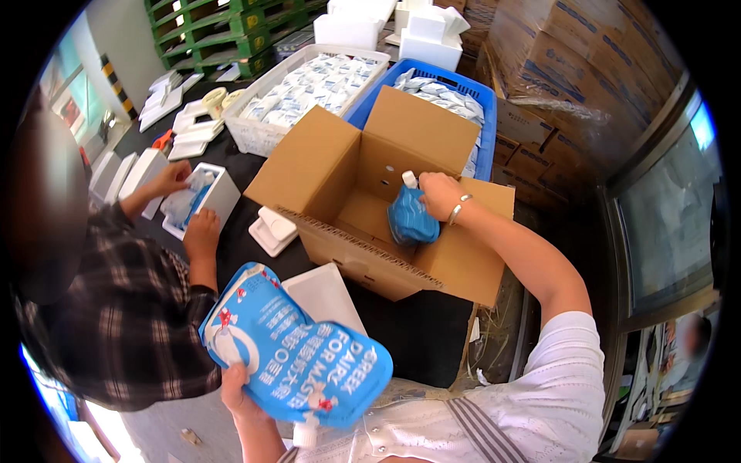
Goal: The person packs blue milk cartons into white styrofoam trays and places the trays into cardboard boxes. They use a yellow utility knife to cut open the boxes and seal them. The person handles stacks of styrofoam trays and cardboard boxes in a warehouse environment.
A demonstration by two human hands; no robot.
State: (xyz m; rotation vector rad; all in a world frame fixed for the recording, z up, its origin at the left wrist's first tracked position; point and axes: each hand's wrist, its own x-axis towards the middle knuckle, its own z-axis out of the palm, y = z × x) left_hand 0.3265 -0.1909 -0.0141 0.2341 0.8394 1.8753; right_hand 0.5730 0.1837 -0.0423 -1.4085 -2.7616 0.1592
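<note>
My left hand (246,393) grips a large blue spouted pouch (295,341) by its lower edge. Printed writing and red figures cover the pouch, and its white screw cap (305,435) points down towards my body. Over the open cardboard box (353,263), my right hand (443,197) is closed on the upper part of a second blue pouch (414,214). That pouch hangs upright within the box opening, its white cap (410,179) sticking up beside my fingers. The box flaps are spread outwards. Part of the box floor is hidden behind the pouch.
To the left, a co-worker's hands (202,231) are at a white foam box (217,199) holding a bagged blue item. Behind my box stand a white basket (231,124) and a blue crate (489,133), both full of white packets. A foam lid (327,292) lies in front.
</note>
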